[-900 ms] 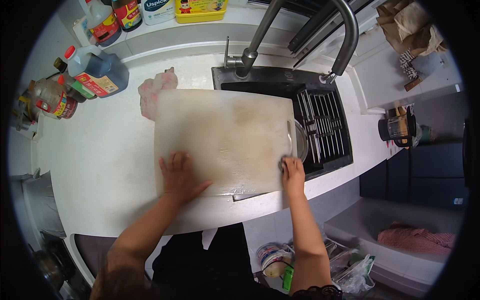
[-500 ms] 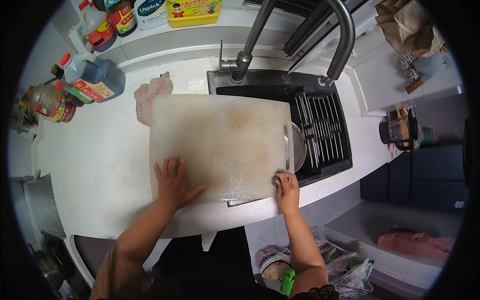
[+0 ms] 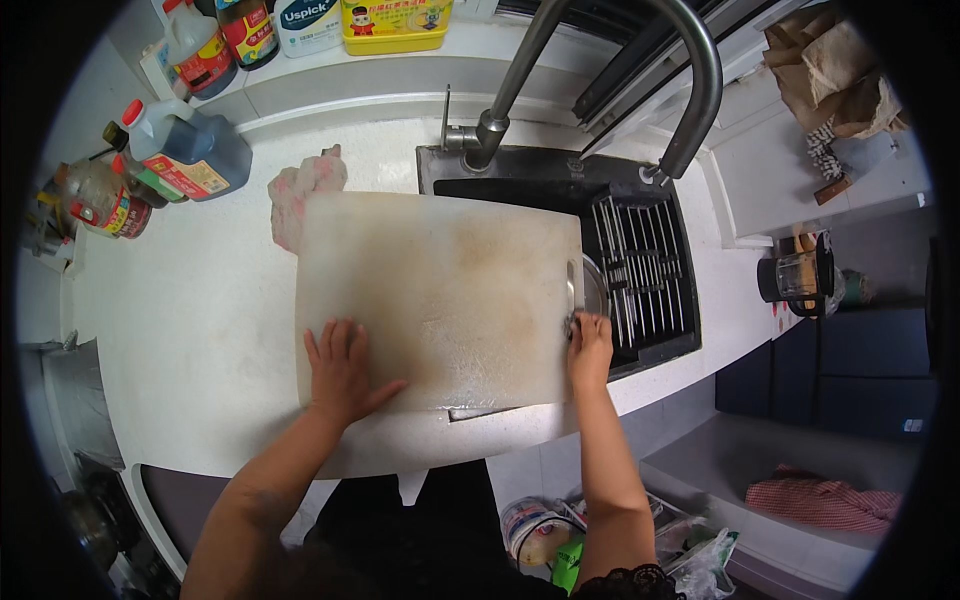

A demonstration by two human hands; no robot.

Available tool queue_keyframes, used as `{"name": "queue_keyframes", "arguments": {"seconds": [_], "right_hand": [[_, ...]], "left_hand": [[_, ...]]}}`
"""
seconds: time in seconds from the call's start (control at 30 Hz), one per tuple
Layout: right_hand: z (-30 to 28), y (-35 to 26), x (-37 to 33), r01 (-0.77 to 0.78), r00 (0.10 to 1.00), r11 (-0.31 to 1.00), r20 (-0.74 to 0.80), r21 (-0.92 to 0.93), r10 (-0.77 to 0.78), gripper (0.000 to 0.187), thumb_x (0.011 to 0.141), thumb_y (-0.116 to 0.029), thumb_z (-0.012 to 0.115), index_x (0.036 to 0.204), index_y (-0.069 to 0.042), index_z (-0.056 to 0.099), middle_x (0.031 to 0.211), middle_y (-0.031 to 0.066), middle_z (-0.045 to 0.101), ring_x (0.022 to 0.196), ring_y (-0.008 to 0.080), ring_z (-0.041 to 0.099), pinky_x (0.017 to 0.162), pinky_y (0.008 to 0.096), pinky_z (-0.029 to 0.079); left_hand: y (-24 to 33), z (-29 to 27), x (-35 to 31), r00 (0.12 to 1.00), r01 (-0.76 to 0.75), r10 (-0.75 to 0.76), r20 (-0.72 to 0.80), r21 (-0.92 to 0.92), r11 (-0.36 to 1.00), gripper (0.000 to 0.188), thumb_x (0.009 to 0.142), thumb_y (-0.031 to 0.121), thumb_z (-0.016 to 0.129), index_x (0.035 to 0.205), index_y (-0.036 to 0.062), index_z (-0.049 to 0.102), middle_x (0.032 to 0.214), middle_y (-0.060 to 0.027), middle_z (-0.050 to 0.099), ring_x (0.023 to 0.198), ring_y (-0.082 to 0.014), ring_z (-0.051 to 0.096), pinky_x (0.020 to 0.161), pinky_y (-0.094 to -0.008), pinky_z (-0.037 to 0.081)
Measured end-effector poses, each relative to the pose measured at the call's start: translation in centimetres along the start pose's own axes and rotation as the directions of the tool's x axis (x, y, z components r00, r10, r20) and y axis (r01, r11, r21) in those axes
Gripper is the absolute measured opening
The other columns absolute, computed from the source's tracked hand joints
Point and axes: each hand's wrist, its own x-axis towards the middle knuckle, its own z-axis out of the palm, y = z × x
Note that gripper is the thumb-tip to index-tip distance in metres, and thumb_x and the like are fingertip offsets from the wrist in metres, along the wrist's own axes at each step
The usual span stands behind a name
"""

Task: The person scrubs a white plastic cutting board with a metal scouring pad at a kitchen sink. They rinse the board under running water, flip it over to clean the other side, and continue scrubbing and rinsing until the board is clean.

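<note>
The left hand [image 3: 343, 372] lay flat, fingers spread, on the large cutting board [image 3: 440, 290]; the right hand [image 3: 590, 350] gripped its right edge. The board spanned the counter [image 3: 180, 340] and sink [image 3: 640, 250], stains unwashed. Since the earlier frame, the right hand had slid up that edge.

One cutting board [image 3: 440, 300], two hands: left hand [image 3: 343, 372], right hand [image 3: 590, 350]. One tap [image 3: 600, 60]. One sink [image 3: 600, 230]. One pink rag [image 3: 305, 190]. Two dark jugs [image 3: 190, 150], two small bottles [image 3: 105, 205] at left. One yellow bottle [image 3: 395, 20]. One blender [image 3: 800, 275].
</note>
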Motion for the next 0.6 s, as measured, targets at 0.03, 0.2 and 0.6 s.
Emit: {"name": "queue_keyframes", "arguments": {"seconds": [0.03, 0.2, 0.6], "right_hand": [[0.4, 0.4, 1.4, -0.03, 0.999, 1.0, 0.016, 0.0, 0.03, 0.019, 0.082, 0.005, 0.062, 0.1, -0.001, 0.064, 0.092, 0.0178, 0.058, 0.084, 0.0352, 0.06, 0.075, 0.0396, 0.051], [3.4, 2.2, 8.6, 0.015, 1.0, 1.0, 0.019, 0.005, -0.015, 0.018, 0.081, 0.004, 0.065, 0.098, 0.0, 0.066, 0.09, 0.0193, 0.06, 0.083, 0.0363, 0.06, 0.075, 0.0402, 0.051], [3.5, 4.4, 9.9, -0.011, 0.998, 0.998, 0.059, 0.063, 0.007, 0.015, 0.084, -0.002, 0.065, 0.098, 0.0, 0.067, 0.093, 0.0201, 0.062, 0.085, 0.038, 0.06, 0.077, 0.042, 0.05]], "left_hand": [[0.2, 0.1, 0.3, 1.0, -0.011, 0.011, -0.002, -0.006, 1.0, 0.097, 0.063, 0.062, 0.076, 0.131, 0.0012, 0.041, 0.137, -0.0211, 0.035, 0.129, -0.0424, 0.032, 0.102, -0.0708, 0.018], [0.2, -0.1, 0.6, 1.0, -0.028, 0.028, 0.005, -0.021, 0.999, 0.097, 0.064, 0.062, 0.076, 0.131, 0.0013, 0.041, 0.137, -0.0211, 0.035, 0.129, -0.0423, 0.032, 0.102, -0.071, 0.019], [0.3, 0.2, 0.6, 1.0, -0.015, 0.015, 0.006, -0.038, 0.999, 0.097, 0.064, 0.061, 0.076, 0.132, 0.0019, 0.04, 0.138, -0.0217, 0.035, 0.132, -0.0428, 0.03, 0.105, -0.0703, 0.017]]}}
